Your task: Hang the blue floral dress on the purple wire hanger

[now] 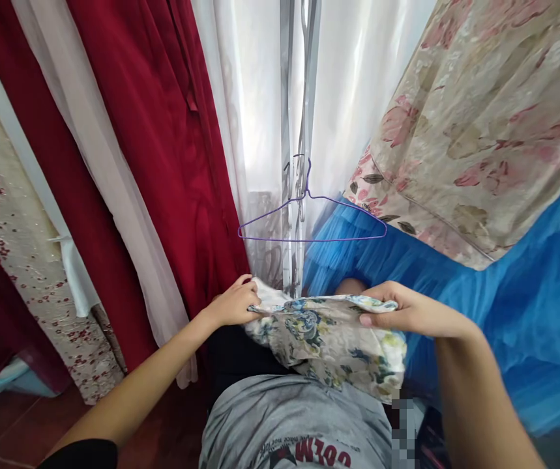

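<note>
A white cloth garment [328, 339] with blue and yellow floral print stretches between my hands, in front of my grey shirt. My left hand [238, 303] grips its upper left edge, fingers closed over the fabric. At the upper right edge my right hand [392, 307] pinches the cloth between thumb and fingers. The lower part hangs loose in folds; which kind of garment it is I cannot tell. Just beyond it, a bare purple wire hanger [312, 240] hangs by its hook from a metal stand, touching neither hand.
The metal stand [299, 143] rises straight ahead before white curtains [255, 85]. On the left hang long red fabric [162, 130] and a cream dress with red flowers [20, 260]. To the right are a pink floral garment [485, 143] and blue tulle [519, 306]. Reddish floor tiles [20, 430] show lower left.
</note>
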The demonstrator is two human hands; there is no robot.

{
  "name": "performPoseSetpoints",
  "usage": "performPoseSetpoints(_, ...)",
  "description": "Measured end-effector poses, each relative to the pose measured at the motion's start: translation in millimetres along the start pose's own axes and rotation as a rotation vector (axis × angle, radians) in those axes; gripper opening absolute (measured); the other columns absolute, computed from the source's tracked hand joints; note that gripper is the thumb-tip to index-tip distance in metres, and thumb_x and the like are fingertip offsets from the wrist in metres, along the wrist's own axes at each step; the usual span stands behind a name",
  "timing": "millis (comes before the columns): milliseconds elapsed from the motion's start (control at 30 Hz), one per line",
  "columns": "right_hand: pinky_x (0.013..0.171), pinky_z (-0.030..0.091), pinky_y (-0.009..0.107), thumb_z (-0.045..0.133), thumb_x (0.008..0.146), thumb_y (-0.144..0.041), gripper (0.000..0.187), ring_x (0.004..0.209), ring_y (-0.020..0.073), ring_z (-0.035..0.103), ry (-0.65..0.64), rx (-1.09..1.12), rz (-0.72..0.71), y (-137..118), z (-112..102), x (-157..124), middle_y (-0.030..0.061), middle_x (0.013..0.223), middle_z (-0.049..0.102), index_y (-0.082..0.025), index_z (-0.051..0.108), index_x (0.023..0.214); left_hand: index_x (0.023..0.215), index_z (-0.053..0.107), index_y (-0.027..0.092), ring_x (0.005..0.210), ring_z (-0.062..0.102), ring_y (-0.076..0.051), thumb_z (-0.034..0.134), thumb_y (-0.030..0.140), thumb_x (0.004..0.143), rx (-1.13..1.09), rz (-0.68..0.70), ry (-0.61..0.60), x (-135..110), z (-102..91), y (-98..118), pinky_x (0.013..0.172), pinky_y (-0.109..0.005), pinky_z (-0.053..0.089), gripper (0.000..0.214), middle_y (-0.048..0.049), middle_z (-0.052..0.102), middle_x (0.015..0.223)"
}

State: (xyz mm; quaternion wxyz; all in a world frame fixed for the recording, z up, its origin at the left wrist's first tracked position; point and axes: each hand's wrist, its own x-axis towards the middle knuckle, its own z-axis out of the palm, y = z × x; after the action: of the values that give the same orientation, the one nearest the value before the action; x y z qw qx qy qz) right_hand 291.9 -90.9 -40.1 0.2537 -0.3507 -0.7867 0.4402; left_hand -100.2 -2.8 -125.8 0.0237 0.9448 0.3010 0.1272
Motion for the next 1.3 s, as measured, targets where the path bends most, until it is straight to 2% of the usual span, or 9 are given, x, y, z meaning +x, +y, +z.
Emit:
performPoseSetpoints(100,0.062,0.047,0.028,0.076,0.083,-0.053,0.037,0.072,0.0198,0.061,0.052,-0.168,0.074,7,-27,15,0.0047,0.081,0.071,-0.016,0.078,0.089,0.083,0.075,0.023,0.100,0.061,-0.023,0.058,0.043,0.097,0.101,-0.094,-0.001,-16,-17.0,-27,0.123,-0.056,0.017,0.029,-0.0028,0.072,0.083)
performPoseSetpoints(267,0.102,0.051,0.044,0.075,0.081,-0.052,0.061,0.122,0.0371,0.064,0.476,-0.375,-0.014,38,-54,78,0.0118,0.136,0.069,-0.021,0.071,0.133,0.095,0.073,0.024,0.122,0.053,-0.030,0.057,0.052,0.096,0.206,-0.253,0.171,-13,-60.5,-61,0.119,-0.059,0.022,0.032,-0.0062,0.074,0.111)
performPoseSetpoints(433,0.092,0.054,0.043,0.058,0.092,-0.053,0.047,0.102,0.0351,0.072,0.582,-0.537,0.025,69,-53,116,0.0125,0.107,0.079,-0.015,0.078,0.112,0.104,0.074,0.024,0.135,0.041,-0.037,0.058,0.045,0.092,0.182,-0.301,0.273,28,-104.8,-83,0.112,-0.061,0.031,0.029,-0.0090,0.063,0.140)
performPoseSetpoints(633,0.085,0.053,0.035,0.059,0.093,-0.049,0.040,0.098,0.0314,0.073,0.573,-0.459,-0.034,73,-33,115,0.0073,0.099,0.080,-0.017,0.079,0.104,0.080,0.066,0.019,0.106,0.057,-0.026,0.055,0.031,0.087,0.025,-0.095,0.325,98,-127.2,-59,0.102,-0.044,0.042,0.017,-0.0081,0.069,0.107)
performPoseSetpoints(767,0.098,0.052,0.041,0.075,0.078,-0.037,0.059,0.111,0.0320,0.069,0.627,-0.363,-0.132,67,-28,93,0.0105,0.129,0.072,-0.018,0.068,0.133,0.081,0.060,0.018,0.077,0.056,-0.017,0.063,0.030,0.083,-0.143,-0.087,0.489,122,-123.6,-31,0.076,-0.029,0.042,0.013,-0.0004,0.063,0.081)
performPoseSetpoints(900,0.092,0.056,0.044,0.071,0.074,-0.023,0.090,0.093,0.0273,0.071,0.877,-0.257,-0.212,66,-46,69,0.0086,0.112,0.073,-0.021,0.039,0.158,0.089,0.058,0.018,0.078,0.055,-0.015,0.067,0.028,0.078,-0.378,-0.106,0.601,120,-116.6,-23,0.076,-0.026,0.042,0.018,0.0009,0.060,0.084)
performPoseSetpoints(1000,0.092,0.055,0.046,0.071,0.075,-0.023,0.084,0.092,0.0277,0.070,1.028,-0.285,-0.170,69,-80,72,0.0065,0.097,0.074,-0.019,0.045,0.155,0.098,0.057,0.019,0.083,0.059,-0.017,0.067,0.031,0.079,-0.518,-0.156,0.612,115,-114.7,-27,0.077,-0.027,0.045,0.025,-0.0008,0.063,0.089)
performPoseSetpoints(1167,0.093,0.054,0.044,0.081,0.071,-0.030,0.027,0.095,0.0330,0.072,0.754,-0.199,-0.024,65,-141,78,0.0095,0.089,0.077,-0.011,0.078,0.089,0.085,0.061,0.019,0.062,0.052,-0.014,0.065,0.021,0.070,-0.738,-0.324,0.572,110,-124.5,-53,0.065,-0.027,0.047,0.016,0.0022,0.058,0.069)
performPoseSetpoints(1300,0.084,0.056,0.042,0.076,0.082,-0.031,0.028,0.091,0.0322,0.076,0.541,0.175,0.192,41,-145,59,0.0173,0.096,0.079,-0.004,0.076,0.088,0.083,0.070,0.015,0.060,0.061,-0.019,0.068,0.013,0.060,-1.084,-0.512,0.312,96,-134.4,-79,0.063,-0.034,0.054,0.023,-0.0043,0.066,0.069)
